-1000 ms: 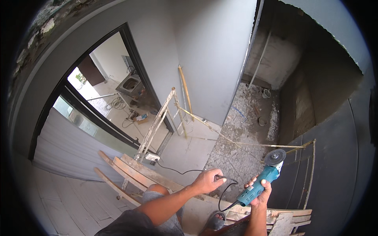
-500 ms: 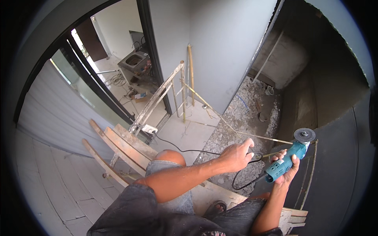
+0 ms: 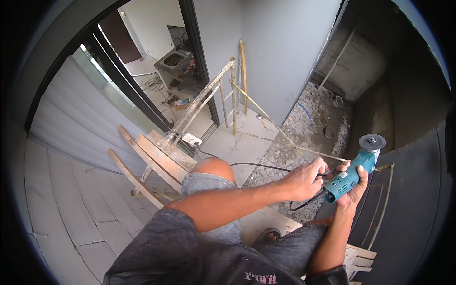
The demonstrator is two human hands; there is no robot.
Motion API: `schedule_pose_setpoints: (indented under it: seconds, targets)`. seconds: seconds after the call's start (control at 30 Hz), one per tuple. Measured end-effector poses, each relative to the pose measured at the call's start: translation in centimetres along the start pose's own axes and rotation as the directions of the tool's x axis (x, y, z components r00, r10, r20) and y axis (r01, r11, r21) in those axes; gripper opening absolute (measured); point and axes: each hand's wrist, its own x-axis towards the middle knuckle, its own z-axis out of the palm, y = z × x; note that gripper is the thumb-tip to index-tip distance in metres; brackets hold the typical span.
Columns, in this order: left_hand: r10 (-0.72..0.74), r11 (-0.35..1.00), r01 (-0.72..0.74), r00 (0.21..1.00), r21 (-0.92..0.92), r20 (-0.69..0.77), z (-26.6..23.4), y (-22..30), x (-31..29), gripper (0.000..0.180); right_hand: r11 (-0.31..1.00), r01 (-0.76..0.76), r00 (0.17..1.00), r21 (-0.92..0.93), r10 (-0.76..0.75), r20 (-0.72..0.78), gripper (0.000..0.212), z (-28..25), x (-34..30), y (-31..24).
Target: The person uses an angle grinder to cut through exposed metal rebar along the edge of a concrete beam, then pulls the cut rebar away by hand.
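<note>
A teal angle grinder point(image 3: 346, 180) is held by my right hand point(image 3: 352, 192), whose fingers wrap round its body from below. The grinder's disc point(image 3: 372, 141) points up and away, at the far end of the tool. My left hand point(image 3: 306, 181) is beside the grinder's rear end, with its fingers closed on the black power cord point(image 3: 273, 166). From the back of the grinder the cord curves down in a loop below my left hand. Farther left it runs behind my knee toward a white socket block point(image 3: 192, 139).
I sit on a scaffold with wooden planks point(image 3: 164, 164) and a paint-spattered metal frame point(image 3: 232, 95). Broken rubble point(image 3: 280, 166) covers the ground below. A grey wall point(image 3: 280, 52) stands ahead. A sink unit point(image 3: 173, 61) is visible through the doorway at the left.
My left hand has moved right, close to the grinder, and its fingers have closed on the cord. The grinder has shifted slightly up and right in view.
</note>
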Motion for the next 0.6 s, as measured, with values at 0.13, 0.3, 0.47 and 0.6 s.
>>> schedule_pose_setpoints:
  seconds: [0.13,0.3,0.47,0.6]
  targets:
    - [-0.101,0.988,0.072,0.97,0.137,0.22,-0.2,0.1,-0.5,0.027,0.996,0.073,0.997,0.057,-0.071,-0.027,0.033,0.0,-0.2,-0.4]
    - [-0.233,0.966,0.175,0.912,0.192,0.338,-0.2,0.5,-0.9,0.028,0.992,0.115,0.993,0.05,-0.116,0.021,0.036,-0.7,-0.3,-1.7]
    - [-0.246,0.956,0.176,0.917,0.234,0.315,0.1,0.1,-1.1,0.034,0.99,0.14,0.988,0.007,-0.14,0.065,0.035,-2.3,0.0,-2.7]
    - [-0.322,0.867,0.106,0.865,0.487,0.385,0.1,-0.5,-1.3,0.042,0.987,0.147,0.986,0.061,-0.151,0.076,0.034,-3.2,0.1,-3.5]
